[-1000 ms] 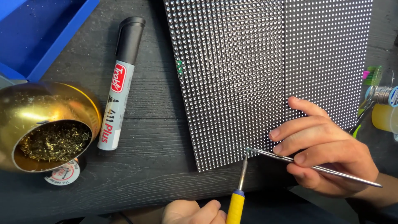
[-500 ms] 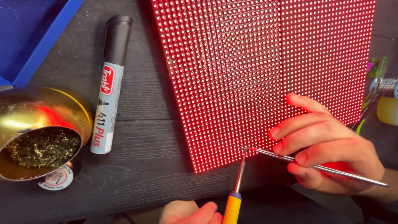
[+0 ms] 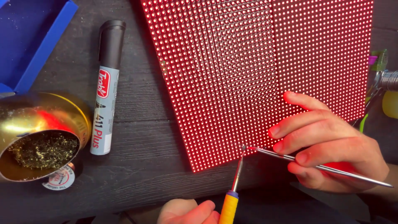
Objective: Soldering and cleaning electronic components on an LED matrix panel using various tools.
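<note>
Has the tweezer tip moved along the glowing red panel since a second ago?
No. The tweezers in the right hand still meet the soldering iron tip near the LED panel bottom edge; only the camera shifted.

Marker [image 3: 105, 89] lies left of the panel [image 3: 257, 74]; bowl [image 3: 41, 132] left of the marker

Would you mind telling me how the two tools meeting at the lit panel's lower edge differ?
The soldering iron, in the left hand, has a yellow handle and stands steeply, tip up from the bottom edge. The tweezers, in the right hand, are bare slim metal and lie nearly flat, coming in from the right. Both tips meet at one spot near the red LED panel's lower edge.
</note>
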